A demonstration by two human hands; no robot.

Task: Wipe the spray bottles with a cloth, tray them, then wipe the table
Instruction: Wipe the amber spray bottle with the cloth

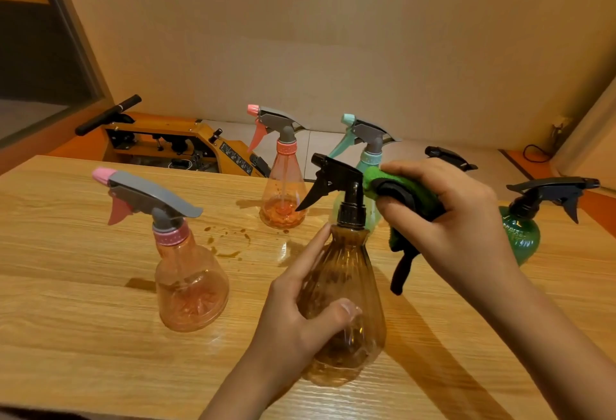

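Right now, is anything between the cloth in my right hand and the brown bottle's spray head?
Nothing visible: the green cloth in the right hand sits directly beside the black spray head of the brown bottle.

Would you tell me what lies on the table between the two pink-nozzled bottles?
In the head view, brown spill drops dot the table between the near pink-nozzled bottle and the far pink-nozzled bottle.
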